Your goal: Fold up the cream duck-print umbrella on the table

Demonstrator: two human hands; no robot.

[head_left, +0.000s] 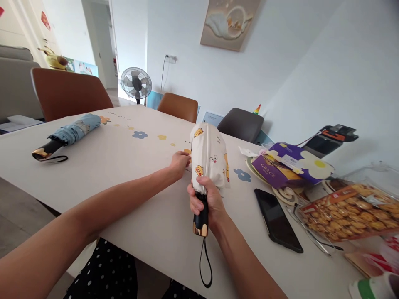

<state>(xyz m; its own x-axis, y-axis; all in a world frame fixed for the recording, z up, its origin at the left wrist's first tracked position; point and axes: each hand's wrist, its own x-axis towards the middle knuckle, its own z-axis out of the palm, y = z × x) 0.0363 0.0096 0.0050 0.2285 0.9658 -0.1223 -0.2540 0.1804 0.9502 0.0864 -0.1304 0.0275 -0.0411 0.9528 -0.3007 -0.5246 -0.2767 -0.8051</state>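
A white folding umbrella (pixel 207 155) with yellow cartoon figures stands tilted above the table, its fabric loosely gathered. My right hand (pixel 210 201) is wrapped round the lower fabric and the top of its black and gold handle, from which a black wrist loop hangs. At the left side of the fabric, my left hand (pixel 181 163) is closed in a pinch on its edge; the fingertips are partly hidden. A light blue folded umbrella (pixel 76 131) with a similar handle lies at the table's left.
On the white table (pixel 149 224) at right are a black phone (pixel 277 220), eyeglasses (pixel 311 236), purple boxes (pixel 280 166) and a clear pack of cookies (pixel 352 211). Chairs, including a brown chair (pixel 71 93), stand beyond the edge, with a fan (pixel 137 84) farther back.
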